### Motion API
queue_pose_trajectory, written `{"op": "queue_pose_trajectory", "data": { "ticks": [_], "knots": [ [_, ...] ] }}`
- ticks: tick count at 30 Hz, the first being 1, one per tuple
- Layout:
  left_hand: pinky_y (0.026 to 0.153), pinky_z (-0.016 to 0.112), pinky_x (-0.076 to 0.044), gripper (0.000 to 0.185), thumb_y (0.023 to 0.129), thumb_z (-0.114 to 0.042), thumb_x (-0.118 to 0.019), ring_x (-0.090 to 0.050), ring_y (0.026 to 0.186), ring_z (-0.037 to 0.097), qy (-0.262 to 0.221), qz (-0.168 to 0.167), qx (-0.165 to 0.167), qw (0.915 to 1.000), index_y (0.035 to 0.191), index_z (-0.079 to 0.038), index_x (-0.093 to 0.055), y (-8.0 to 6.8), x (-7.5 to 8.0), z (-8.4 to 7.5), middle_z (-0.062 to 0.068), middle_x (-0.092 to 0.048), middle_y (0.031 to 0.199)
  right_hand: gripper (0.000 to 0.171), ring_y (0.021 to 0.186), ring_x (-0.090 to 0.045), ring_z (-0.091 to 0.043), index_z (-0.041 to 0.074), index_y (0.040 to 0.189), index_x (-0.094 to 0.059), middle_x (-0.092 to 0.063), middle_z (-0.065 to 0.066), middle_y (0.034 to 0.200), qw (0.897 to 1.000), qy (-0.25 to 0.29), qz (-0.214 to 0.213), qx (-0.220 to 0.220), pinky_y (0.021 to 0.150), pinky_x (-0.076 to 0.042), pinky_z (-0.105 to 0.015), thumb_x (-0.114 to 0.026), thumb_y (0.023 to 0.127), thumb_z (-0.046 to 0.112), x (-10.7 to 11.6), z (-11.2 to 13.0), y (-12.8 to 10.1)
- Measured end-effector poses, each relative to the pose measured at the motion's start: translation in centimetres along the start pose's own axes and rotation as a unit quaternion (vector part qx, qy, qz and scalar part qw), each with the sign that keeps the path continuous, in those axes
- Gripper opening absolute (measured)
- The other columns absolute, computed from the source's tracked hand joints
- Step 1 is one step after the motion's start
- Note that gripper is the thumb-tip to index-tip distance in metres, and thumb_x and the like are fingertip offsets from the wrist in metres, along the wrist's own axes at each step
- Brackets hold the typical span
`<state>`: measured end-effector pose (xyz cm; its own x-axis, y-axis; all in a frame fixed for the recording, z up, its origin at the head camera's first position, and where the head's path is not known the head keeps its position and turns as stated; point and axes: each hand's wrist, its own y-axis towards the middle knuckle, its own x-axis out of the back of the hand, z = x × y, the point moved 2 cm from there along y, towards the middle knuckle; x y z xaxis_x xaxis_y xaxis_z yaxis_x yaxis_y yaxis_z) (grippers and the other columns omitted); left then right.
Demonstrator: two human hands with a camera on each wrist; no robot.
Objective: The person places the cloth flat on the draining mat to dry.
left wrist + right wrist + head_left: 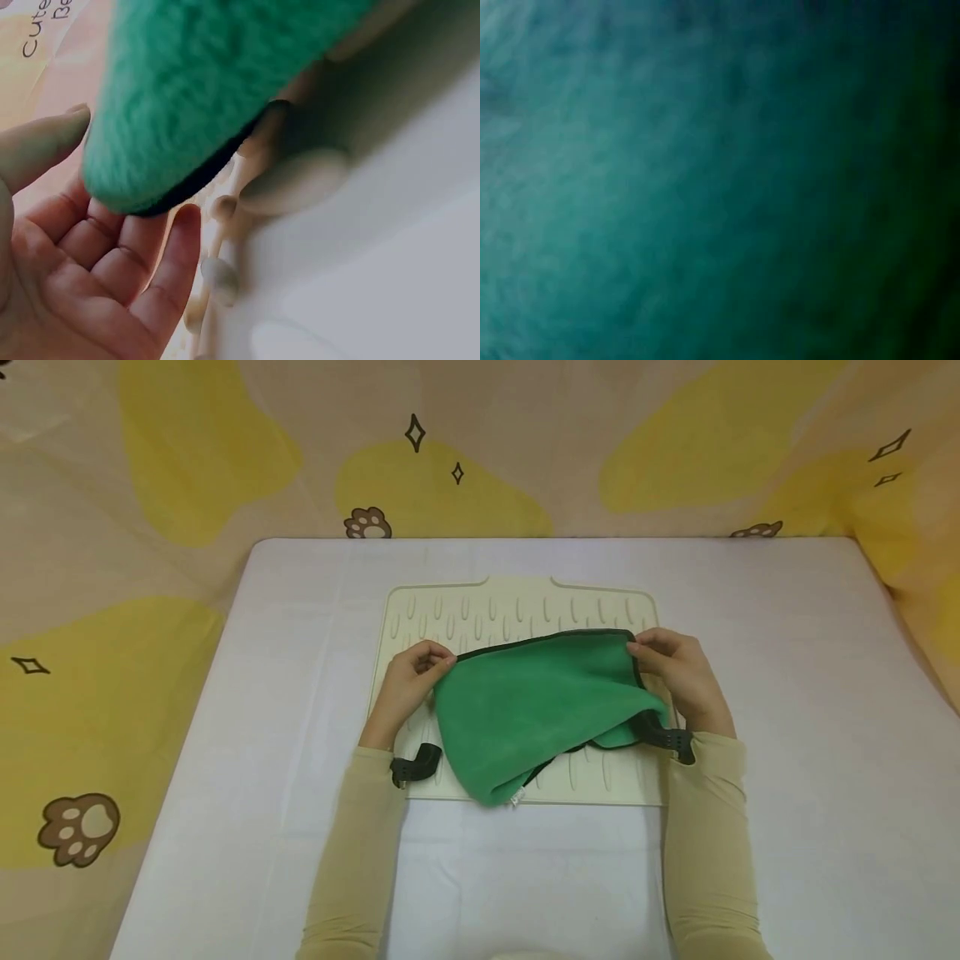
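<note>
white table [787,635], ridged mat [420,610]: left hand [408,681] and right hand [678,672] each pinch a top corner of the green cloth [532,710], stretched sideways between them.

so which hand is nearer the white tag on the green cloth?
Left, though not by much. The left hand is up-left of the tag; the right hand is farther off, up-right, at the cloth corner.

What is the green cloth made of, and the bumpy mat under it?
The green cloth looks like soft fleece or microfibre: its surface is fuzzy and matte, it droops between the hands, and a dark stitched trim runs along its edge. The cream mat looks like silicone or soft plastic, smooth with moulded raised ridges, though that is hard to tell.
</note>
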<state>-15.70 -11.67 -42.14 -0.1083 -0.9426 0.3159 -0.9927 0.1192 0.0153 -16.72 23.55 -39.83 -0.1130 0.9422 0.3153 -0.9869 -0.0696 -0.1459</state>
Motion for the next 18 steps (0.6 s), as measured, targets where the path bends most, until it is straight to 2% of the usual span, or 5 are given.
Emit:
{"op": "queue_pose_trajectory", "data": {
  "ticks": [5, 11, 18],
  "knots": [
    [0.077, 0.033, -0.044, 0.018, 0.093, -0.017, -0.061, -0.059, 0.078, 0.021, 0.038, 0.032, 0.005, 0.9988, 0.101, -0.001, -0.064, -0.04, -0.1, 0.01, 0.012, -0.065, 0.09, 0.021, 0.08, -0.054, -0.007, -0.003, 0.1, -0.059, -0.061, 0.012, 0.082, 1.0, -0.007, -0.029, 0.002, 0.069, -0.047, -0.016, -0.06, 0.093, 0.017, 0.8, -0.64, -0.03],
    [0.079, 0.036, -0.046, 0.018, 0.093, -0.018, -0.062, -0.062, 0.082, 0.022, 0.075, 0.054, 0.01, 0.9957, 0.104, -0.003, -0.063, -0.07, -0.01, 0.09, 0.009, -0.065, 0.092, 0.008, 0.072, -0.057, -0.006, 0.006, 0.093, -0.062, -0.063, 0.01, 0.08, 0.998, 0.051, -0.039, -0.001, 0.066, -0.049, -0.017, -0.062, 0.092, 0.014, 1.15, -1.01, -0.15],
    [0.071, 0.031, -0.044, 0.016, 0.092, -0.016, -0.064, -0.058, 0.072, 0.019, 0.063, 0.041, 0.002, 0.9972, 0.098, -0.002, -0.063, -0.03, 0.78, 0.09, 0.009, -0.064, 0.085, 0.004, 0.073, -0.057, -0.006, 0.01, 0.089, -0.064, -0.064, 0.01, 0.08, 0.998, 0.056, -0.033, -0.003, 0.066, -0.048, -0.016, -0.061, 0.092, 0.013, 1.04, -0.97, -0.13]
  ]
}}
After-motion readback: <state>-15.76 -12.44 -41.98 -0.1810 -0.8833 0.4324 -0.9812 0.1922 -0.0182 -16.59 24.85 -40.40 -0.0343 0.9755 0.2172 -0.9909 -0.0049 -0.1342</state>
